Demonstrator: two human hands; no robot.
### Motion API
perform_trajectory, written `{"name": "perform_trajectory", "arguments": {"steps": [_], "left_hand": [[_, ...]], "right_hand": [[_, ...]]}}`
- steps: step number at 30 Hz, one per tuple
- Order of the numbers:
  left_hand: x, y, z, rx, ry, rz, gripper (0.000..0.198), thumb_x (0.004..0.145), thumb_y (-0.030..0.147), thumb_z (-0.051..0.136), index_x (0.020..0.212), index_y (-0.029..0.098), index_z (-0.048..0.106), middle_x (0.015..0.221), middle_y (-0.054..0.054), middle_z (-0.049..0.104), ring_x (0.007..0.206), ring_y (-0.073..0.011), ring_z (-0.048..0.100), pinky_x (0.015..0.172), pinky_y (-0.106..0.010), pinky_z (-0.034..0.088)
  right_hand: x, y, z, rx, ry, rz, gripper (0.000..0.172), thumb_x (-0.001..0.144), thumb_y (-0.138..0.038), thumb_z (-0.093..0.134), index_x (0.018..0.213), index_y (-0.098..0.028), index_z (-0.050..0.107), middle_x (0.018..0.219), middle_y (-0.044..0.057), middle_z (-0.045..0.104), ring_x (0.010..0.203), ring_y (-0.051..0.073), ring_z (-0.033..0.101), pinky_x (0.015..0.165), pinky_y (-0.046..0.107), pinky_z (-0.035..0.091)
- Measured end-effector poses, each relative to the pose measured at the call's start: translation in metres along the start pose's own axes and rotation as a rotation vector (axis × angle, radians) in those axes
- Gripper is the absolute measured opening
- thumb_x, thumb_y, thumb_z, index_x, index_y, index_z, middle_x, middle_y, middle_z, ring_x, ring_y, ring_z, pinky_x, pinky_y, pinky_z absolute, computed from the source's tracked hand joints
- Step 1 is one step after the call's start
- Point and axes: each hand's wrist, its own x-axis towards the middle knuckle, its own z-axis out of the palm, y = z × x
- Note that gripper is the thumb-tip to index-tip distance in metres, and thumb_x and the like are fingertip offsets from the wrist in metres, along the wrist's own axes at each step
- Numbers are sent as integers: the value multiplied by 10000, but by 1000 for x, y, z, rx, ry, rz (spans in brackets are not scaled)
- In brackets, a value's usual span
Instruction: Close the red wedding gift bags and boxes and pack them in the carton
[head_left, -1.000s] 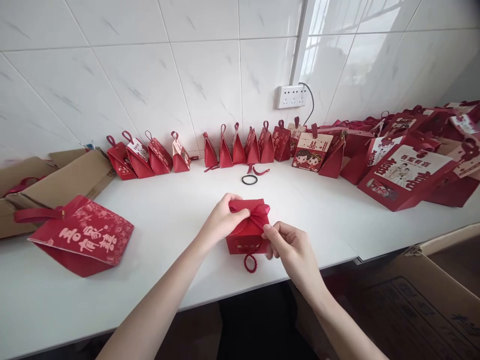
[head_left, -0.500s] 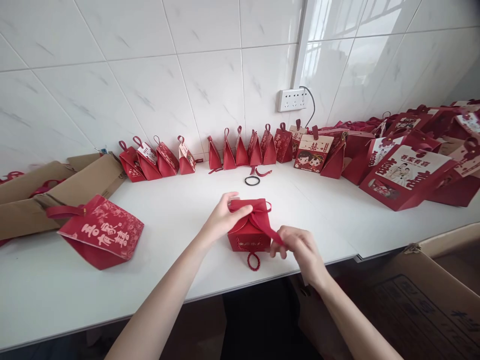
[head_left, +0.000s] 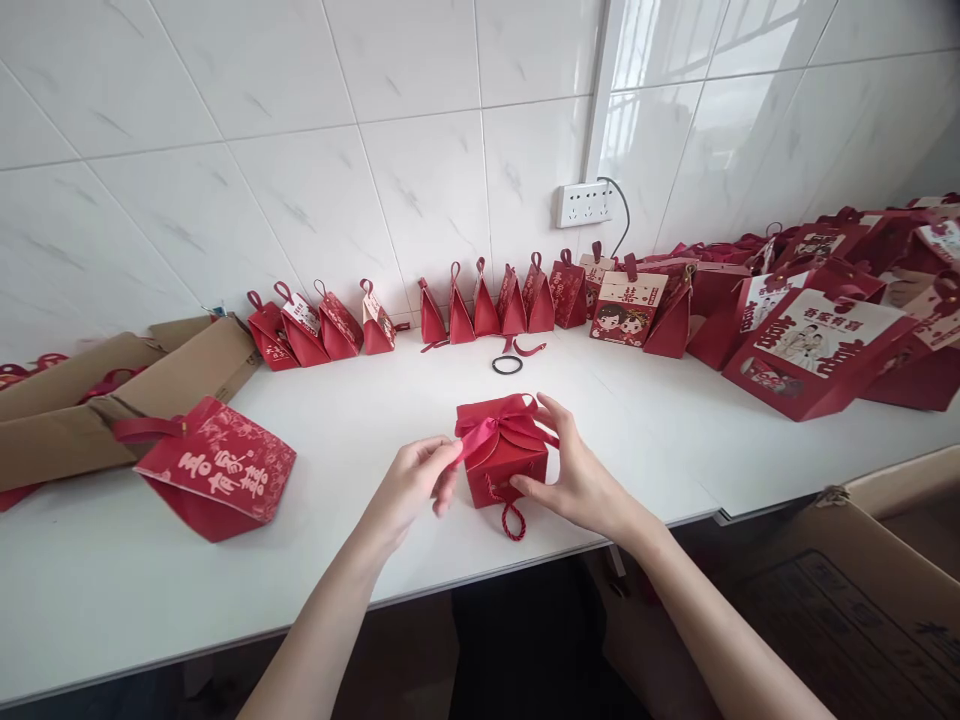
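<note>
In front of me on the white table stands a small red gift box (head_left: 496, 472), with a red ribbon (head_left: 498, 424) tied across its top. A twisted red cord loop (head_left: 513, 524) hangs from its front onto the table. My left hand (head_left: 417, 482) is closed, pinching one ribbon tail to the left of the box. My right hand (head_left: 577, 480) grips the box's right side, its thumb against the front and its fingers at the upper right corner. The other ribbon tail lies partly hidden near those fingers.
A larger red box (head_left: 225, 470) stands at left, before an open cardboard carton (head_left: 180, 370). Red boxes (head_left: 487, 308) line the wall, with many more (head_left: 802, 345) at right. A black ring (head_left: 507, 365) lies behind the gift box. Another carton (head_left: 832, 600) sits below right.
My left hand has left the box top and now pulls a ribbon tail leftward. My right hand has let go of its ribbon tail and moved onto the box's right side.
</note>
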Motion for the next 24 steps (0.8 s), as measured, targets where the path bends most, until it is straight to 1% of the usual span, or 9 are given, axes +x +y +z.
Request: {"name": "perform_trajectory", "arguments": {"steps": [2,4,7,9,13,16,19,22,24], "left_hand": [[-7,4,4,-16,-73,-65,329,820,430,496,612,181,443,432,27,496,336,-93,437,372,-211,273],[-10,6,5,-29,-135,-112,321,816,437,501,633,178,454,472,-10,574,359,-129,525,345,-199,277],[-10,7,3,-75,-160,-114,333,813,444,516,633,173,446,554,-52,639,518,-184,641,391,-201,388],[-7,7,0,-103,-161,-114,339,807,454,528,637,172,449,608,-74,667,617,-213,672,421,-211,434],[-8,4,5,-123,-121,-119,331,796,458,544,651,168,476,600,-85,675,622,-218,674,418,-212,448],[-16,-1,20,-95,-111,-106,329,797,464,535,662,167,498,601,-85,679,609,-217,676,406,-208,442],[-24,-5,26,-3,-190,-135,367,797,514,513,676,168,506,638,-90,691,611,-213,679,422,-214,450],[-24,-2,6,207,-246,-208,503,753,641,484,683,146,543,654,-120,690,599,-215,672,415,-208,418],[-16,6,-14,326,-122,-201,596,726,712,433,674,132,562,607,-112,663,526,-193,635,400,-210,389]], "right_hand": [[0,4,-1,26,-24,-20,973,719,-329,685,1434,-266,29,1492,160,133,1379,305,208,1098,539,249],[4,8,-8,145,-113,-34,1059,690,-325,715,1437,-292,-35,1517,150,66,1397,295,158,1104,532,226],[16,14,-21,340,-263,-20,1115,669,-300,729,1424,-349,-90,1525,130,70,1403,268,153,1092,525,234],[25,15,-26,374,-296,-11,1110,655,-273,734,1424,-363,-62,1510,127,127,1393,267,190,1080,518,259],[31,12,-19,285,-198,-29,1060,633,-257,739,1429,-320,41,1395,135,311,1326,278,324,1050,521,318],[24,8,-3,190,-45,-55,1019,643,-263,718,1423,-290,63,1374,144,294,1299,288,334,1006,523,386],[15,6,7,135,64,-56,1010,644,-266,704,1423,-276,61,1370,153,270,1281,305,344,982,531,414],[10,4,1,120,36,-34,1038,624,-320,735,1423,-276,74,1372,148,278,1285,306,337,996,525,399],[13,1,-11,146,-33,-3,1009,633,-401,733,1417,-274,110,1384,140,297,1297,296,323,994,501,398]]}}
